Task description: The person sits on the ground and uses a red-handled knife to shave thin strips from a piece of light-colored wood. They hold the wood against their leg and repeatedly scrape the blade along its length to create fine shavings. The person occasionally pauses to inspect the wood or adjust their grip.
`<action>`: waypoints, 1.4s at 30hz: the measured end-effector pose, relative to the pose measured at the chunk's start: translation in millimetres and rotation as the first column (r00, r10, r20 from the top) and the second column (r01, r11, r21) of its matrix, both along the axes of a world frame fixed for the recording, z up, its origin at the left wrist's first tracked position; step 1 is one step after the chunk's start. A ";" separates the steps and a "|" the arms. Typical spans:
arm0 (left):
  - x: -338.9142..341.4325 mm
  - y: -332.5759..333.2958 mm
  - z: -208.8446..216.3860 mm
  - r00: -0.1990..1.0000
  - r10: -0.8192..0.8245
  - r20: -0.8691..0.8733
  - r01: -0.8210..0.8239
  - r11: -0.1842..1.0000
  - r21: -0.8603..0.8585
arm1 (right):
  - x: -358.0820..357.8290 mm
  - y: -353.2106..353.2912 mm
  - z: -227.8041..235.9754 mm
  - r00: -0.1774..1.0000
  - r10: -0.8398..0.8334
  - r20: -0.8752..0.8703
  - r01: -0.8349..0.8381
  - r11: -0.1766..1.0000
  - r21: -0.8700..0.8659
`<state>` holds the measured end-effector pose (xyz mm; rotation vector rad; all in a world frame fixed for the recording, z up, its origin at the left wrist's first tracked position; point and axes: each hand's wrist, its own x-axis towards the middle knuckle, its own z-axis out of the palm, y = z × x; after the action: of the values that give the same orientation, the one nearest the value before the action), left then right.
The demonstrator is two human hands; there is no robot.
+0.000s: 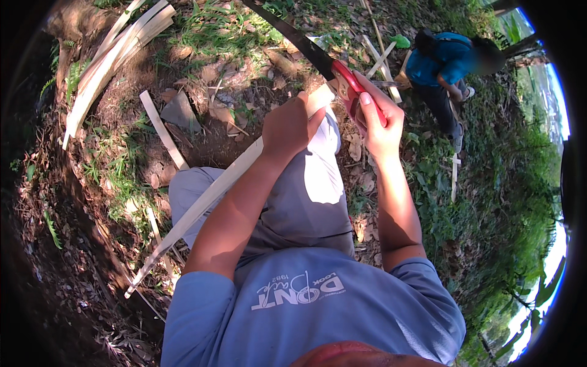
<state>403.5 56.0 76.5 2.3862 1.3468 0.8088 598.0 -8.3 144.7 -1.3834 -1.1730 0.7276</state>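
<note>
My right hand is wrapped around the red handle of a pruning saw. Its dark, curved blade points up and to the left, away from me. A long, pale strip of split wood or bamboo is gripped near its far end by my left hand. From there the strip slants down past my left forearm to the lower left. Its far end lies over my raised knee, close beside the saw handle. Whether the saw touches the strip, I cannot tell.
A bundle of pale strips lies at the upper left. Nearer are a single strip and a flat grey piece. Crossed strips lie ahead, and a person in a blue shirt bends over at the right. Leaves cover the ground.
</note>
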 end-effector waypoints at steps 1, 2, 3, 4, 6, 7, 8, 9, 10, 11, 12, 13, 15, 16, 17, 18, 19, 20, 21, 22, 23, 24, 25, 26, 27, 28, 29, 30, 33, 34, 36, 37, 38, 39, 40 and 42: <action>0.0 0.3 -1.1 1.000 -0.001 0.009 0.001 1.000 0.019 | -0.9 0.1 0.0 1.000 0.000 0.029 -0.001 0.999 0.033; 0.1 0.2 0.1 1.000 -0.003 0.017 0.003 0.999 0.039 | -2.1 0.4 -0.1 0.998 -0.003 0.057 -0.001 0.998 0.067; 0.3 -0.1 1.4 1.000 0.003 0.014 -0.003 1.000 -0.007 | -3.1 0.2 -0.1 0.996 -0.006 0.086 -0.002 0.995 0.101; 0.6 -0.4 2.6 1.000 0.009 0.012 -0.008 0.999 -0.053 | -3.3 -1.1 -1.4 0.996 -0.004 0.093 -0.006 0.994 0.110; 1.0 -0.5 4.8 1.000 0.026 0.006 -0.025 0.995 -0.096 | -2.9 -2.5 -4.2 0.994 0.006 0.109 -0.021 0.991 0.130; 1.5 -0.5 5.3 0.999 0.034 0.003 -0.034 0.995 -0.094 | -2.3 -2.8 -2.9 0.994 0.014 0.113 -0.028 0.992 0.124; 1.8 -0.9 5.1 0.999 0.042 -0.001 -0.042 0.995 -0.093 | -1.7 -3.6 -1.6 0.993 0.021 0.115 -0.035 0.993 0.116; 2.1 -0.9 5.0 0.999 0.047 -0.018 -0.049 0.993 -0.109 | -1.3 -4.4 -0.2 0.993 0.028 0.118 -0.041 0.993 0.108; 2.6 -0.7 5.0 0.998 0.052 -0.035 -0.056 0.991 -0.125 | -0.9 -4.9 1.2 0.990 0.036 0.137 -0.052 0.992 0.113; 3.1 -0.6 6.1 0.997 0.055 -0.053 -0.062 0.988 -0.139 | -0.4 -5.0 3.0 0.987 0.043 0.155 -0.061 0.991 0.118; 3.4 -0.9 7.2 0.996 0.056 -0.068 -0.066 0.985 -0.161 | -0.3 -5.2 4.9 0.984 0.048 0.174 -0.071 0.990 0.124; 3.6 -1.3 8.4 0.995 0.056 -0.083 -0.071 0.981 -0.183 | -1.2 -6.3 7.0 0.983 0.057 0.174 -0.076 0.992 0.103; 4.4 -1.5 13.0 0.992 0.058 -0.113 -0.083 0.971 -0.225 | -3.5 -8.4 11.7 0.982 0.076 0.176 -0.088 0.994 0.063; 5.1 -1.8 15.5 0.990 0.059 -0.128 -0.090 0.965 -0.246 | -4.1 -8.6 14.0 0.976 0.076 0.202 -0.091 0.994 0.065; 5.3 -2.4 17.4 0.988 0.059 -0.143 -0.096 0.959 -0.267 | -5.0 -9.0 16.3 0.970 0.076 0.229 -0.094 0.993 0.067; 5.7 -2.8 18.3 0.987 0.062 -0.147 -0.101 0.956 -0.276 | -5.8 -9.7 17.8 0.964 0.076 0.255 -0.096 0.993 0.069; 6.3 -3.0 19.1 0.986 0.064 -0.152 -0.106 0.953 -0.284 | -5.3 -10.9 18.6 0.968 0.075 0.238 -0.091 0.994 0.053; 6.0 -2.7 19.6 0.985 0.067 -0.158 -0.111 0.950 -0.292 | -3.7 -12.2 19.2 0.973 0.076 0.220 -0.086 0.996 0.038; 5.5 -2.4 20.2 0.985 0.069 -0.158 -0.114 0.948 -0.296 | -1.9 -13.7 19.7 0.977 0.076 0.201 -0.082 0.996 0.022; 4.9 -2.0 20.6 0.985 0.072 -0.157 -0.117 0.947 -0.301 | 0.1 -15.7 18.5 0.976 0.065 0.206 -0.076 0.996 0.048; 5.3 -1.8 21.1 0.985 0.072 -0.156 -0.117 0.945 -0.305 | 2.8 -18.7 16.3 0.976 0.051 0.212 -0.068 0.995 0.073; 5.1 -1.3 21.0 0.986 0.067 -0.155 -0.112 0.944 -0.310 | 3.8 -21.7 15.7 0.975 0.038 0.217 -0.060 0.993 0.098; 4.3 -0.6 20.3 0.986 0.061 -0.154 -0.107 0.943 -0.315 | 3.1 -25.6 18.0 0.979 0.041 0.201 -0.053 0.997 0.058; 3.4 -0.4 19.4 0.986 0.057 -0.155 -0.105 0.941 -0.321 | 1.2 -30.4 20.8 0.982 0.044 0.182 -0.048 0.999 0.017; 3.5 -0.7 18.7 0.985 0.059 -0.162 -0.108 0.942 -0.317 | -0.6 -34.0 24.2 0.982 0.048 0.183 -0.046 0.999 -0.014; 3.8 -1.0 18.0 0.984 0.061 -0.168 -0.112 0.943 -0.313 | -2.2 -37.4 27.4 0.982 0.051 0.185 -0.043 0.998 -0.046; 4.7 -1.6 18.0 0.983 0.058 -0.174 -0.111 0.945 -0.309 | -3.8 -40.7 31.6 0.977 0.050 0.207 -0.037 0.997 -0.068; 5.5 -1.9 18.0 0.983 0.056 -0.174 -0.108 0.944 -0.311 | -3.8 -44.5 32.6 0.975 0.049 0.216 -0.033 0.997 -0.077; 7.6 -1.9 21.3 0.982 0.052 -0.180 -0.109 0.940 -0.323 | 1.1 -56.9 35.5 0.975 0.046 0.219 -0.026 0.996 -0.090; 8.1 -1.9 22.9 0.981 0.050 -0.187 -0.111 0.936 -0.333 | 3.5 -61.6 37.4 0.976 0.044 0.215 -0.023 0.995 -0.101; 7.4 -2.0 23.3 0.980 0.051 -0.192 -0.112 0.940 -0.321 | 6.2 -72.6 48.3 0.978 0.046 0.201 -0.014 0.987 -0.162; 7.1 -1.7 21.4 0.981 0.052 -0.189 -0.108 0.948 -0.299 | 7.6 -77.2 50.9 0.976 0.041 0.213 -0.008 0.989 -0.150; 6.9 -2.1 21.0 0.981 0.052 -0.187 -0.104 0.955 -0.278 | 9.1 -82.0 52.7 0.974 0.035 0.224 -0.004 0.990 -0.139; 7.1 -2.4 20.7 0.981 0.054 -0.187 -0.106 0.954 -0.281 | 11.1 -87.1 54.7 0.972 0.029 0.235 0.001 0.992 -0.128; 7.4 -2.6 20.7 0.981 0.056 -0.188 -0.109 0.953 -0.283 | 14.5 -93.1 57.8 0.971 0.029 0.239 0.007 0.988 -0.151; 8.1 -2.7 24.8 0.980 0.054 -0.191 -0.116 0.937 -0.331 | 24.8 -109.2 60.9 0.974 0.035 0.224 0.003 0.986 -0.168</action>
<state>411.6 53.2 101.3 2.1777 1.5264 0.3467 622.8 -117.5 205.6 -1.6319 -1.3256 0.7062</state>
